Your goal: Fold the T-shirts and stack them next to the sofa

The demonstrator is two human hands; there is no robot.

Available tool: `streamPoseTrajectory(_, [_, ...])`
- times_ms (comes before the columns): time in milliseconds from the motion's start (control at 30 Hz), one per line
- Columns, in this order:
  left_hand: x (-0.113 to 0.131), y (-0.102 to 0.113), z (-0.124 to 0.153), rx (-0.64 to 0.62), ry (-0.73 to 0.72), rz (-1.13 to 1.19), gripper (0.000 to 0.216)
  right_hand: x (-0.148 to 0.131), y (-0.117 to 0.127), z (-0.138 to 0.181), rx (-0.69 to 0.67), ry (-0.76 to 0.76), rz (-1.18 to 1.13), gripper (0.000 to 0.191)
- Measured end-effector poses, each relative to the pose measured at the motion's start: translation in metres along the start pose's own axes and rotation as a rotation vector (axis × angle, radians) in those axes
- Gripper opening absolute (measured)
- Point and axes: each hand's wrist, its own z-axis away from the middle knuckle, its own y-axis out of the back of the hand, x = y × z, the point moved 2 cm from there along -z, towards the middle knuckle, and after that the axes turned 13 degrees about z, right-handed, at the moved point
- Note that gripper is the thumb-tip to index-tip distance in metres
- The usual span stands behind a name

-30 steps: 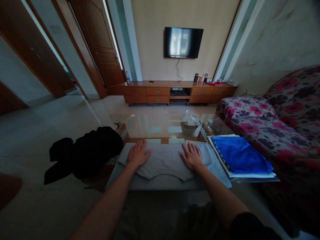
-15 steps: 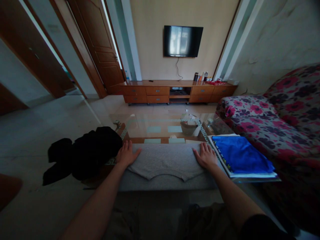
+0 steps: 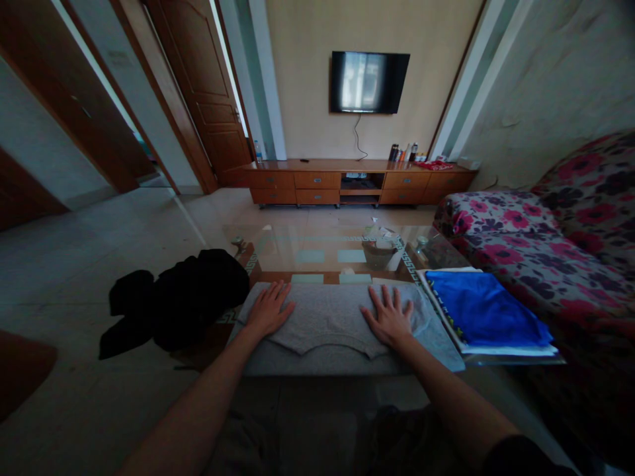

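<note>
A grey folded garment [image 3: 327, 324] lies across the near edge of a glass coffee table [image 3: 317, 251]. My left hand [image 3: 268, 309] lies flat on the garment's left part, fingers stretched out. My right hand [image 3: 389, 317] rests flat on its right part, fingers spread. Neither hand holds anything. A heap of black clothes [image 3: 183, 301] sits at the table's left corner, close to my left hand. A folded blue garment [image 3: 483, 316] lies on a white one at the table's right, just beyond my right hand.
A small basket [image 3: 380, 251] stands on the far part of the table. A floral sofa [image 3: 540, 244] runs along the right. A wooden TV cabinet [image 3: 347, 180] and a wall TV [image 3: 370, 82] are at the back; wooden doors [image 3: 198, 92] stand at the left.
Both hands slid outward to the garment's ends half a second ago, then came back inward onto its middle. The garment's right side now shows a bunched fold.
</note>
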Motion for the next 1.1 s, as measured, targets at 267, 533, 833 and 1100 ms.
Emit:
streamPoseTrajectory(267, [0.051, -0.003, 0.009, 0.033, -0.171, 0.051, 0.061, -0.014, 0.012, 0.011, 0.016, 0.11, -0.018, 0.076])
streamPoseTrajectory(533, [0.088, -0.014, 0.02, -0.128, -0.306, 0.161, 0.062, -0.032, 0.02, 0.027, -0.03, 0.236, -0.072, 0.068])
streamPoseTrajectory(833, [0.093, -0.014, 0.026, -0.112, -0.303, 0.188, 0.065, -0.04, 0.022, 0.04, -0.019, 0.28, -0.11, 0.072])
streamPoseTrajectory(1100, [0.092, -0.011, 0.024, -0.105, -0.283, 0.185, 0.06, -0.039, 0.023, 0.036, -0.025, 0.273, -0.166, 0.069])
